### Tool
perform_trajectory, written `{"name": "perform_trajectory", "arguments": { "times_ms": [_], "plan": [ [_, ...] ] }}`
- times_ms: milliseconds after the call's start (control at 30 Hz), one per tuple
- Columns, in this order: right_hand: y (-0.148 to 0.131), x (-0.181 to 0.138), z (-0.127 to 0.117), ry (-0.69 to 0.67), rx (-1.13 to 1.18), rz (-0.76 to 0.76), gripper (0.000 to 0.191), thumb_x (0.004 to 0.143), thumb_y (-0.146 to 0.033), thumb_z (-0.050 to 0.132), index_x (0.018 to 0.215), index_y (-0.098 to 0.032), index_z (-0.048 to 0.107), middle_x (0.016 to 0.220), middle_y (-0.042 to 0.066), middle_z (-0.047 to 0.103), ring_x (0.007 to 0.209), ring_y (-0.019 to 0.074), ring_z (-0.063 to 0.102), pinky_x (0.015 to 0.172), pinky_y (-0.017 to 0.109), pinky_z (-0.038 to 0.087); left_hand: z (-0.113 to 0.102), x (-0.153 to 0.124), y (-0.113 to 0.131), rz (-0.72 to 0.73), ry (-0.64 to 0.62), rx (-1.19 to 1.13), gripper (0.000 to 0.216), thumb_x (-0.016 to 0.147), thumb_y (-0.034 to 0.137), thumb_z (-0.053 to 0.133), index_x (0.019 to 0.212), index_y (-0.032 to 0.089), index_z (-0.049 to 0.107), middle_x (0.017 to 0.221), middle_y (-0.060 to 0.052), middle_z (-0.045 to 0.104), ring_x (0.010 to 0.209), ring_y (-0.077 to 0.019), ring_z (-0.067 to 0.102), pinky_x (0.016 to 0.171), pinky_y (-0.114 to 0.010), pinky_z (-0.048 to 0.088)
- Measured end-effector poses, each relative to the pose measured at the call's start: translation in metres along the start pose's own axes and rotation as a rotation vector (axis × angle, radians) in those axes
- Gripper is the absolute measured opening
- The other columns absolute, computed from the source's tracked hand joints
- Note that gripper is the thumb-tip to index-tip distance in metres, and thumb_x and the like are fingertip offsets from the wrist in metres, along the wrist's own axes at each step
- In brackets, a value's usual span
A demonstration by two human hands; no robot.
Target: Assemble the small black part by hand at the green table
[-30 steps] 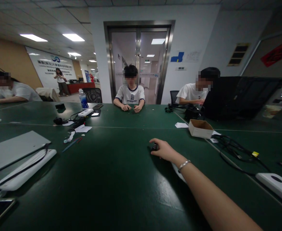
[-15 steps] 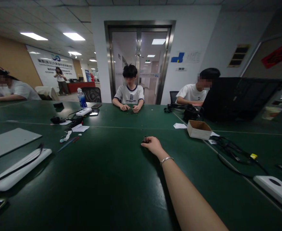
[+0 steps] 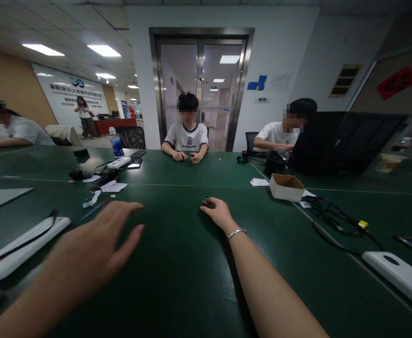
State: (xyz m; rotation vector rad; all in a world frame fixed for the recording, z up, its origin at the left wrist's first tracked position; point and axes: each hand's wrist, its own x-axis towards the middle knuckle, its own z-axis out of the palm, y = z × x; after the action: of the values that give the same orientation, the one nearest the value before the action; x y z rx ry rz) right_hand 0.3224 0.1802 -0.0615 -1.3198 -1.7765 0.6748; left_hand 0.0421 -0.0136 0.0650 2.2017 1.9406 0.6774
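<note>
Over the left part of the green table (image 3: 178, 272) my left hand (image 3: 96, 244) is raised, blurred a little, with thumb and fingers apart and nothing between them. Farther forward, near the table's middle, my right hand (image 3: 219, 212) rests close to the surface. Its thumb and fingers pinch a small dark object (image 3: 206, 202) with a short metal tube standing up from it. My fingers cover part of this object, and its kind is too small to make out. A silver bracelet (image 3: 237, 233) circles my right wrist.
At left lie a white power strip (image 3: 26, 251), paper scraps (image 3: 112, 187) and a bottle (image 3: 116, 143). An open cardboard box (image 3: 286, 188), black cables (image 3: 336, 216) and another white power strip (image 3: 399, 277) are at right. A person (image 3: 186, 134) sits opposite; others sit at both sides.
My left hand has come into view from the lower left, fingers apart. My right hand keeps its pinch on the small dark object. The view has shifted slightly.
</note>
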Motion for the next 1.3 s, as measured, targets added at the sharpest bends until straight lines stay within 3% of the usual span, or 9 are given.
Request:
{"name": "perform_trajectory", "arguments": {
  "times_ms": [100, 233, 333, 433, 533, 733, 900, 1133, 1300],
  "plan": [
    [0.0, 0.001, 0.002, -0.005, -0.038, -0.025, 0.02, 0.078, -0.026, 0.072, 0.097, -0.018, 0.07, 0.095, 0.004, 0.069, 0.086, 0.0195, 0.064, 0.079, 0.028, 0.047, 0.043, 0.066, 0.035, 0.288, -0.188, 0.102, 0.051, 0.087, 0.045, 0.048, 0.137, 0.037, 0.04, 0.134, -0.004, 0.048, 0.095, -0.0224, 0.063, 0.079, -0.034, 0.051],
    [-0.005, 0.003, 0.003, -0.012, -0.169, -0.08, 0.021, 0.08, -0.025, 0.072, 0.099, -0.019, 0.071, 0.094, 0.005, 0.067, 0.083, 0.019, 0.061, 0.073, 0.027, 0.045, 0.106, 0.129, 0.057, 0.242, -0.126, -0.036, 0.058, 0.09, 0.039, 0.045, 0.145, 0.035, 0.027, 0.135, -0.008, 0.043, 0.092, -0.0193, 0.063, 0.083, -0.033, 0.05],
    [-0.009, 0.005, 0.003, -0.017, -0.245, -0.097, 0.017, 0.081, -0.022, 0.069, 0.098, -0.019, 0.072, 0.088, 0.005, 0.063, 0.078, 0.0177, 0.058, 0.068, 0.026, 0.042, 0.14, 0.149, 0.058, 0.198, -0.075, -0.19, 0.053, 0.09, 0.038, 0.046, 0.141, 0.031, 0.035, 0.126, -0.008, 0.05, 0.095, -0.0205, 0.062, 0.086, -0.034, 0.049],
    [-0.009, 0.006, 0.004, -0.01, -0.264, -0.086, 0.018, 0.08, -0.02, 0.071, 0.097, -0.019, 0.072, 0.085, 0.003, 0.06, 0.076, 0.0166, 0.056, 0.067, 0.025, 0.04, 0.164, 0.157, 0.05, 0.209, 0.029, -0.281, 0.029, 0.089, 0.026, 0.046, 0.114, 0.023, 0.061, 0.108, -0.007, 0.061, 0.101, -0.0209, 0.059, 0.091, -0.034, 0.047],
    [-0.007, 0.007, 0.003, 0.0, -0.24, -0.089, 0.02, 0.077, -0.02, 0.073, 0.097, -0.02, 0.073, 0.085, 0.003, 0.057, 0.078, 0.0161, 0.055, 0.068, 0.025, 0.04, 0.181, 0.162, 0.035, 0.174, 0.048, -0.489, 0.018, 0.087, 0.023, 0.05, 0.095, 0.021, 0.067, 0.098, -0.006, 0.065, 0.092, -0.0187, 0.062, 0.084, -0.031, 0.05],
    [0.001, 0.01, 0.003, 0.022, -0.115, -0.107, 0.023, 0.072, -0.018, 0.076, 0.094, -0.022, 0.072, 0.083, 0.0, 0.053, 0.072, 0.0144, 0.052, 0.065, 0.025, 0.04, 0.194, 0.167, 0.018, -0.051, -0.074, -0.928, 0.017, 0.082, 0.024, 0.059, 0.093, 0.014, 0.066, 0.079, -0.005, 0.068, 0.073, -0.0151, 0.064, 0.068, -0.026, 0.051],
    [0.008, 0.015, 0.003, 0.025, 0.051, -0.066, 0.03, 0.068, -0.015, 0.074, 0.097, -0.02, 0.07, 0.086, 0.0, 0.056, 0.064, 0.0116, 0.049, 0.061, 0.024, 0.042, 0.193, 0.169, 0.021, -0.093, -0.074, -0.935, 0.018, 0.084, 0.028, 0.057, 0.088, 0.012, 0.066, 0.074, -0.005, 0.066, 0.065, -0.0126, 0.062, 0.06, -0.023, 0.049],
    [0.003, 0.012, -0.003, -0.063, 0.336, 0.091, 0.036, 0.071, -0.018, 0.069, 0.107, -0.019, 0.063, 0.08, -0.002, 0.053, 0.051, 0.0081, 0.052, 0.038, 0.016, 0.036, 0.19, 0.167, 0.026, -0.132, -0.086, -0.941, 0.018, 0.087, 0.027, 0.055, 0.087, 0.012, 0.065, 0.072, -0.004, 0.065, 0.061, -0.0111, 0.062, 0.055, -0.02, 0.048],
    [0.002, 0.012, -0.008, -0.061, 0.485, 0.122, 0.032, 0.074, -0.017, 0.066, 0.106, -0.017, 0.063, 0.078, -0.001, 0.056, 0.051, 0.0078, 0.054, 0.037, 0.015, 0.041, 0.191, 0.169, 0.026, -0.138, -0.091, -0.933, 0.022, 0.089, 0.031, 0.054, 0.087, 0.012, 0.065, 0.07, -0.005, 0.065, 0.058, -0.0117, 0.063, 0.051, -0.02, 0.048]
  ]
}}
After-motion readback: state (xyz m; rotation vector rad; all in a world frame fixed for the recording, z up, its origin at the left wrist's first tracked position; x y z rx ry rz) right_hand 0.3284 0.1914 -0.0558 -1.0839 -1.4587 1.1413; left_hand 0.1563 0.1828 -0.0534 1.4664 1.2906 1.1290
